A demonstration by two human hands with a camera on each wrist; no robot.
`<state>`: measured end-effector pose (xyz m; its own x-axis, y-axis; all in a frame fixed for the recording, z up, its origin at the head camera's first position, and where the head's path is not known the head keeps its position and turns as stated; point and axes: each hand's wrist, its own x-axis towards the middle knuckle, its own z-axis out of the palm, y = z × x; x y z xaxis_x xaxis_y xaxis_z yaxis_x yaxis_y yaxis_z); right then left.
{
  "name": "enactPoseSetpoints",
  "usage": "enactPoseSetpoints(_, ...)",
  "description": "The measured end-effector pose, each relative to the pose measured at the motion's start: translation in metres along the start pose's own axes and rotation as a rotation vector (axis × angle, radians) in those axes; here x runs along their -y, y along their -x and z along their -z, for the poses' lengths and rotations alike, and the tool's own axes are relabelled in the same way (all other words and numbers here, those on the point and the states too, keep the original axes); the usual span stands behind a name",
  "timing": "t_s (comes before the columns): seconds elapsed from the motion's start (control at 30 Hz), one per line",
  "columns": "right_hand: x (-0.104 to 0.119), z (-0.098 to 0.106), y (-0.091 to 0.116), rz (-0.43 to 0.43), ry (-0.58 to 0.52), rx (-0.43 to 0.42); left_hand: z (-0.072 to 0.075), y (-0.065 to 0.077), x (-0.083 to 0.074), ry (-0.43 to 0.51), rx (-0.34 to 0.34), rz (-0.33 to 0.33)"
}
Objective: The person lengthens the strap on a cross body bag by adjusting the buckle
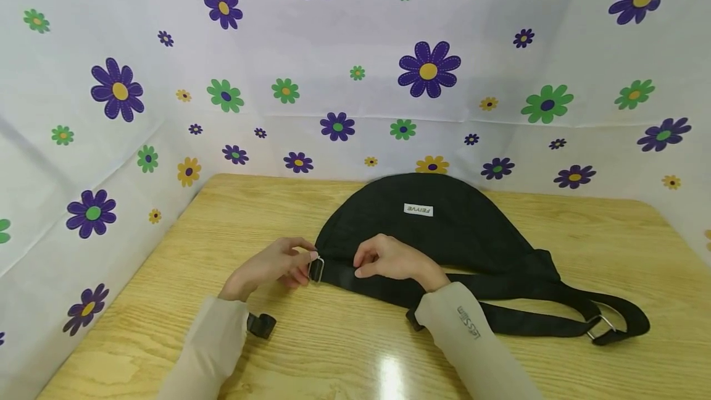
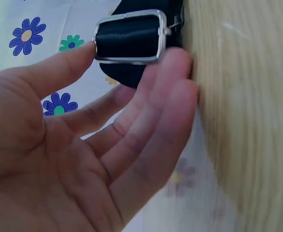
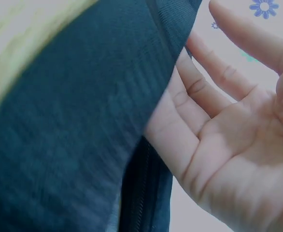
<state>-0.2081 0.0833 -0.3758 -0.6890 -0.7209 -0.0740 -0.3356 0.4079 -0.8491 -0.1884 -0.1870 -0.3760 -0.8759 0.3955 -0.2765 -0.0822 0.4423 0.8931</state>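
A black half-moon crossbody bag (image 1: 422, 227) lies on the table with a small white label (image 1: 418, 210) that reads upside down. Its wide black strap (image 1: 361, 283) runs along the near side. At the strap's left end is a rectangular silver slide buckle (image 2: 129, 36). My left hand (image 1: 278, 264) holds this buckle, thumb tip at one end and fingertips near the other. The right hand (image 1: 391, 258) is over the strap in the head view. In the right wrist view its fingers (image 3: 204, 92) reach behind the black fabric, while the thumb stands apart from it.
Another metal buckle (image 1: 602, 327) sits in the strap's loop at the right. The light wooden table (image 1: 333, 357) meets a white flowered cloth (image 1: 355, 48) at the back and left. Black wrist bands (image 1: 261, 325) show at both sleeves.
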Motion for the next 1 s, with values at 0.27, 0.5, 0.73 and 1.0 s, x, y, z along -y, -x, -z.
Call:
enactPoseSetpoints(0.27,-0.004,-0.002,-0.004,-0.041,-0.111,-0.008,-0.003,-0.004,-0.001,0.085,-0.064,-0.023)
enactPoseSetpoints(0.5,-0.008,-0.005,-0.006,-0.103,-0.172,-0.045,-0.004,-0.008,-0.001,0.090,-0.068,-0.071)
enactPoseSetpoints(0.73,-0.012,-0.006,-0.010,-0.106,-0.231,-0.094,0.003,-0.007,0.003,0.081,-0.058,-0.176)
enactPoseSetpoints(1.0,-0.015,-0.003,-0.008,-0.134,-0.350,-0.128,0.006,-0.006,0.005,0.054,0.035,-0.283)
